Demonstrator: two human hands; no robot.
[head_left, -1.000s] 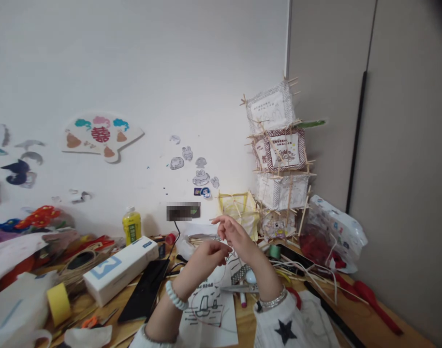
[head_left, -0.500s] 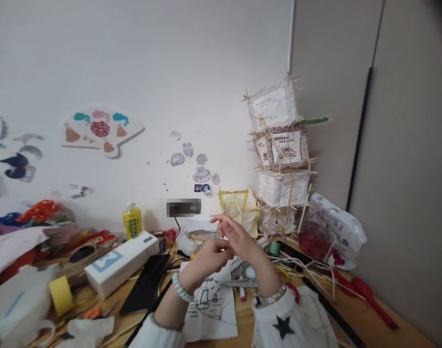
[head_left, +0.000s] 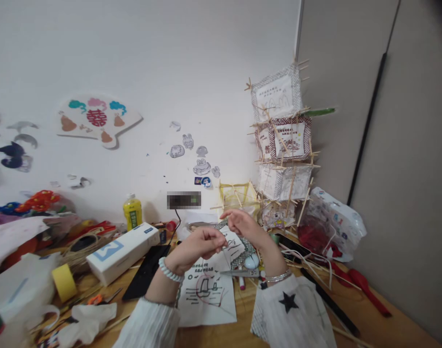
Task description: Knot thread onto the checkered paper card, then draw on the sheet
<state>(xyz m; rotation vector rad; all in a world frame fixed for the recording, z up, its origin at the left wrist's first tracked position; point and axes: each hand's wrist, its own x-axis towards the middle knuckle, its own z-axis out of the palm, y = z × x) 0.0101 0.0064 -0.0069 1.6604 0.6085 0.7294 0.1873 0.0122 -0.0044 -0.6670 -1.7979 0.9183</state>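
My left hand (head_left: 199, 245), with a pale beaded bracelet, is closed in a pinch above the table; anything between its fingertips is too small to make out. Just to its right is my right hand (head_left: 245, 228), its index finger pointing left and the other fingers curled in, their contents hidden. The hands are slightly apart. Beneath them lies a sheet of paper (head_left: 224, 311) with a black boat drawing. A thin reddish line, perhaps thread, curves over it. A second drawn sheet with a patterned border (head_left: 245, 249) lies behind the hands. Scissors (head_left: 241, 273) rest beside the boat drawing.
A tall lantern of paper panels and sticks (head_left: 284, 140) stands back right, beside a yellow lantern frame (head_left: 239, 193). To the left are a white box (head_left: 123, 253), a yellow bottle (head_left: 133, 211), yellow tape (head_left: 64, 282) and twine (head_left: 76, 256). A marker (head_left: 242, 282) lies near the scissors.
My hands have moved apart from their overlapping position, the left one shifting left and the right one right. The view has tilted slightly downward, showing more of the boat drawing.
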